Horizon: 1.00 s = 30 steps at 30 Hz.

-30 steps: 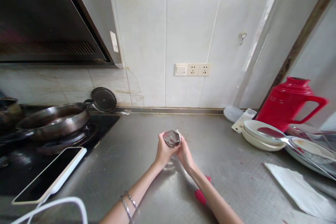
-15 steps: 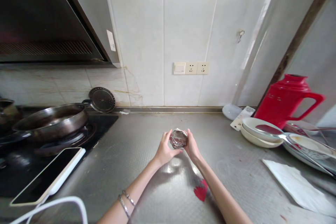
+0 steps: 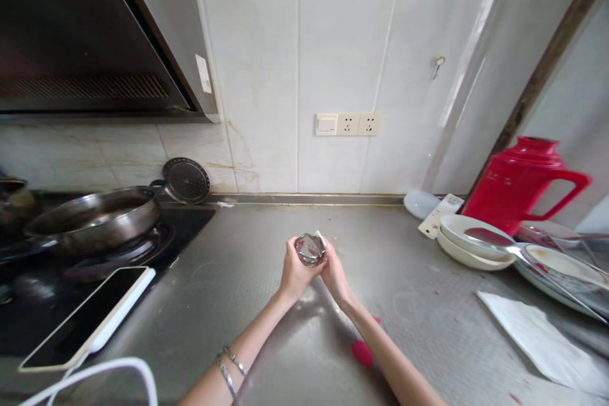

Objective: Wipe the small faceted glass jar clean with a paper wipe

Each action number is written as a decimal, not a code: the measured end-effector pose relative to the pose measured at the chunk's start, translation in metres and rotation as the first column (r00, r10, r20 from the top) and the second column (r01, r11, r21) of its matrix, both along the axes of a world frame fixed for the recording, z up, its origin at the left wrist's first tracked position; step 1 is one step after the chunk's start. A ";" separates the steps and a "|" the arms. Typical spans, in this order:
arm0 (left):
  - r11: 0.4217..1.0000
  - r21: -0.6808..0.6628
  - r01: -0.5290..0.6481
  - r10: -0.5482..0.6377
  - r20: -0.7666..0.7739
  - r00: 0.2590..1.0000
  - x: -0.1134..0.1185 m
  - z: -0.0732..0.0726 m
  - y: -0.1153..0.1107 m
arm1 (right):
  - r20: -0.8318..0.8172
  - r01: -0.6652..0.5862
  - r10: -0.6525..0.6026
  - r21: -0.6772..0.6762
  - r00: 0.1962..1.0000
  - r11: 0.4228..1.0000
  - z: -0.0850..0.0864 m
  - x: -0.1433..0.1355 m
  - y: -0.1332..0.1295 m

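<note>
A small round glass (image 3: 309,250) with a faceted rim is held up over the middle of the steel counter. My left hand (image 3: 295,274) is wrapped round its left and near side. Against the glass's right side, my right hand (image 3: 333,273) presses a bit of white material, perhaps tissue, that shows at its fingertips. Both hands are close together, with the wrists apart. A red item (image 3: 362,353) lies on the counter, partly hidden behind my right forearm.
On the left are a pan (image 3: 95,222) on the stove and a phone (image 3: 88,317) with a white cable. At right stand a red thermos (image 3: 516,184), stacked bowls (image 3: 471,244), plates and a white paper (image 3: 537,339). Sockets (image 3: 347,124) are on the wall.
Both hands and the glass have shifted slightly left. White material now shows between my right fingers and the glass, and my right forearm covers more of the red item.
</note>
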State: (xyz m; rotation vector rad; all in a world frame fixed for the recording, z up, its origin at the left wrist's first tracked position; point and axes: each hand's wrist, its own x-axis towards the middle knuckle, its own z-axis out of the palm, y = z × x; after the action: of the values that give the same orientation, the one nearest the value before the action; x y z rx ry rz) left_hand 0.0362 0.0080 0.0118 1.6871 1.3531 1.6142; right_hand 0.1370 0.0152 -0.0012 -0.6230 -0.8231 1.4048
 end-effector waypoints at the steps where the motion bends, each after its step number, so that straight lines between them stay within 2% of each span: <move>1: 1.000 -0.003 -0.026 0.026 -0.001 1.000 -0.001 0.000 0.001 | -0.011 -0.003 0.003 -0.001 1.000 1.000 -0.002 -0.003 -0.001; 3: 0.998 -0.018 -0.060 0.060 -0.007 0.998 -0.002 -0.001 0.003 | -0.025 -0.004 0.004 -0.004 1.000 1.000 -0.004 -0.006 -0.004; 5: 0.999 -0.032 -0.044 0.043 -0.020 0.999 -0.002 -0.003 0.004 | -0.024 0.009 -0.009 -0.006 1.000 1.000 -0.002 -0.006 -0.004; 8: 0.995 -0.026 0.099 -0.100 -0.034 0.994 -0.003 -0.006 0.001 | -0.023 0.040 -0.040 0.011 0.999 0.999 0.006 0.001 -0.002; 11: 0.963 0.011 0.268 -0.266 -0.075 0.961 -0.005 -0.005 -0.003 | -0.048 0.072 -0.071 0.004 0.996 0.997 0.015 0.014 0.003; 13: 0.952 0.035 0.303 -0.297 -0.110 0.948 -0.005 -0.004 -0.004 | -0.065 0.095 -0.096 -0.016 0.993 0.995 0.018 0.021 0.006; 17: 0.965 0.046 0.257 -0.251 -0.106 0.962 -0.004 -0.003 -0.001 | -0.031 0.057 -0.059 -0.059 0.998 0.997 0.021 0.026 0.005; 23: 0.968 0.046 0.249 -0.243 -0.097 0.965 -0.001 -0.004 -0.001 | 0.041 -0.034 0.037 -0.083 0.998 0.996 0.024 0.021 0.000; 27: 0.984 0.125 0.129 -0.113 -0.126 0.986 -0.002 -0.004 -0.001 | 0.063 -0.019 0.022 -0.045 0.998 0.999 0.016 0.016 -0.001; 30: 0.985 0.170 0.010 0.006 -0.093 0.996 -0.001 -0.003 0.000 | 0.087 0.000 0.004 -0.047 0.996 0.999 0.009 0.009 -0.004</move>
State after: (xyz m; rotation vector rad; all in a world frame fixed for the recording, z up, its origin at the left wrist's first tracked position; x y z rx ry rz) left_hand 0.0350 0.0081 0.0085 1.8839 1.2875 1.7116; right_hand 0.1457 0.0114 0.0074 -0.7238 -0.8621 1.4101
